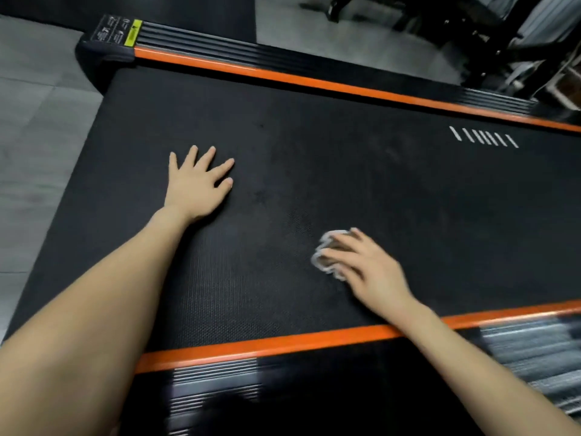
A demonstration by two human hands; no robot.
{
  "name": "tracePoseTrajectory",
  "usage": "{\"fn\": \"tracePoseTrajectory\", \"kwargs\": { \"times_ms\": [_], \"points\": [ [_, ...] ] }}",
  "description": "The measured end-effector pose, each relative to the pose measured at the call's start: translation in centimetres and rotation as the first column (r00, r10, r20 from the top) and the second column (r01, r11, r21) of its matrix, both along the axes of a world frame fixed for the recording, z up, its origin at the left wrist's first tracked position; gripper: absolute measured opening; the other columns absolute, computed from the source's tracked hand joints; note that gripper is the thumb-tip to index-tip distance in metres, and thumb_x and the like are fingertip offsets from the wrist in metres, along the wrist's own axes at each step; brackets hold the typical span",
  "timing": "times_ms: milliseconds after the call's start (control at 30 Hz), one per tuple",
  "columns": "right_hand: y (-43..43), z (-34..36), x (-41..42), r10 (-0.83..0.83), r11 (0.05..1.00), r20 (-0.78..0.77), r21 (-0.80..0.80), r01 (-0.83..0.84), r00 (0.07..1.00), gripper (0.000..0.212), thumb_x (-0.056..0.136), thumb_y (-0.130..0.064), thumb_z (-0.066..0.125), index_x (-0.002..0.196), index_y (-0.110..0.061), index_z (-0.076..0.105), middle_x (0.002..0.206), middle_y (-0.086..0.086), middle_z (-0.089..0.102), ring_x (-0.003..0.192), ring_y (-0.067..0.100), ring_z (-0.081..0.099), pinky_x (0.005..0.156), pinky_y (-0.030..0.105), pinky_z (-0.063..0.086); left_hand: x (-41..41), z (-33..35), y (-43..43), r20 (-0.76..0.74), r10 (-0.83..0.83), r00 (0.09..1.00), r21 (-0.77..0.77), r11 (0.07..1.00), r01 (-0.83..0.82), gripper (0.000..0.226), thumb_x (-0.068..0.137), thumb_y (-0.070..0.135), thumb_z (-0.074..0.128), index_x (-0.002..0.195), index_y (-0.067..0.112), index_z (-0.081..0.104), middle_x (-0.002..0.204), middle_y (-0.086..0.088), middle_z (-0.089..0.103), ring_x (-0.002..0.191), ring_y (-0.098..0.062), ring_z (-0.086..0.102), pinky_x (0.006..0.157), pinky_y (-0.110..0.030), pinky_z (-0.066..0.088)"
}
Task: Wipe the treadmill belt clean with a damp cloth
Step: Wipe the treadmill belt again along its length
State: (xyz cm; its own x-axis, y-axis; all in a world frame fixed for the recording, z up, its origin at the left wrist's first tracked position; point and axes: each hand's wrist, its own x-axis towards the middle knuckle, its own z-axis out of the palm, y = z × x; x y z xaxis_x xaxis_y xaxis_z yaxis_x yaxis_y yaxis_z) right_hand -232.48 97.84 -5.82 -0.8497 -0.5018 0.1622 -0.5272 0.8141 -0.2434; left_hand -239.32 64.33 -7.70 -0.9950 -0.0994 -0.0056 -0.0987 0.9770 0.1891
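Wiping well means the right hand (367,265), gripping the crumpled cloth (319,261) on the near middle of the belt (314,136), should press evenly in overlapping strokes while the flat, open left hand (196,184) steadies it

Both forearms (103,297) are bare along all that shows, and the left hand (196,187) and the blurred right hand (367,265) are bare too.
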Motion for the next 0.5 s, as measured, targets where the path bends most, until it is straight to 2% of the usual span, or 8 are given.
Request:
{"fn": "tracePoseTrajectory", "kwargs": {
  "times_ms": [67, 133, 200, 300, 433, 500],
  "points": [
    [2.6, 0.4, 0.2, -0.233, 0.972, 0.061, -0.017, 0.234, 0.971, 0.031, 0.091, -0.024, 0.057, 0.114, -0.045, 0.062, 0.134, -0.017, 0.051, 0.133, 0.024, 0.040, 0.107, 0.029, 0.033, 1.3, -0.1, -0.2, 0.023, -0.073, 0.997, -0.062, 0.995, 0.074, 0.051, 0.098, 0.050, 0.015, 0.148, 0.041, 0.011, 0.159, -0.001, 0.005, 0.146, -0.028, -0.003, 0.115, -0.051, -0.005],
    [1.3, 0.8, 1.0, -0.406, 0.912, 0.108, -0.011, 0.410, 0.907, 0.029, 0.090, -0.022, 0.060, 0.114, -0.038, 0.065, 0.136, -0.013, 0.051, 0.135, 0.024, 0.039, 0.106, 0.034, 0.035, 2.6, -0.2, 0.0, 0.023, -0.108, 0.994, -0.095, 0.989, 0.110, 0.052, 0.098, 0.050, 0.011, 0.149, 0.040, 0.007, 0.160, -0.001, 0.002, 0.146, -0.029, -0.004, 0.115, -0.051, -0.005],
    [-2.3, 1.2, 2.2, -0.477, 0.873, 0.146, -0.035, 0.487, 0.867, 0.026, 0.089, -0.022, 0.059, 0.112, -0.031, 0.068, 0.133, -0.004, 0.056, 0.129, 0.028, 0.044, 0.101, 0.041, 0.041, 3.1, -0.3, 0.1, 0.028, -0.117, 0.993, -0.100, 0.988, 0.119, 0.054, 0.097, 0.051, 0.010, 0.149, 0.039, 0.005, 0.160, -0.001, 0.001, 0.146, -0.029, -0.005, 0.115, -0.051, -0.006],
    [-7.7, 1.4, 5.1, -0.316, 0.942, 0.112, -0.078, 0.325, 0.942, 0.027, 0.086, -0.020, 0.055, 0.105, -0.027, 0.072, 0.119, 0.001, 0.063, 0.118, 0.036, 0.051, 0.090, 0.046, 0.048, 3.3, -0.4, 0.0, 0.020, -0.116, 0.993, -0.107, 0.987, 0.118, 0.054, 0.097, 0.052, 0.010, 0.149, 0.040, 0.005, 0.160, -0.001, 0.001, 0.146, -0.029, -0.005, 0.115, -0.051, -0.005],
    [-8.1, 2.0, 6.1, -0.131, 0.991, 0.213, 0.055, 0.122, 0.968, 0.035, 0.094, -0.021, 0.052, 0.124, -0.037, 0.059, 0.145, -0.012, 0.041, 0.141, 0.027, 0.023, 0.102, 0.041, 0.038, 3.1, -0.7, -0.4, 0.000, -0.129, 0.992, -0.099, 0.987, 0.128, 0.054, 0.097, 0.053, 0.010, 0.149, 0.039, 0.008, 0.159, -0.001, 0.004, 0.146, -0.028, -0.002, 0.115, -0.050, -0.003],
    [-4.6, 2.6, 5.7, -0.133, 0.989, 0.229, 0.095, 0.114, 0.964, 0.038, 0.092, -0.016, 0.055, 0.122, -0.040, 0.060, 0.146, -0.016, 0.039, 0.141, 0.022, 0.026, 0.105, 0.034, 0.033, 3.0, -0.8, -0.4, -0.010, -0.135, 0.991, -0.091, 0.987, 0.133, 0.054, 0.097, 0.052, 0.012, 0.149, 0.039, 0.010, 0.159, -0.001, 0.006, 0.146, -0.029, -0.001, 0.115, -0.050, -0.001]
  ]
}}
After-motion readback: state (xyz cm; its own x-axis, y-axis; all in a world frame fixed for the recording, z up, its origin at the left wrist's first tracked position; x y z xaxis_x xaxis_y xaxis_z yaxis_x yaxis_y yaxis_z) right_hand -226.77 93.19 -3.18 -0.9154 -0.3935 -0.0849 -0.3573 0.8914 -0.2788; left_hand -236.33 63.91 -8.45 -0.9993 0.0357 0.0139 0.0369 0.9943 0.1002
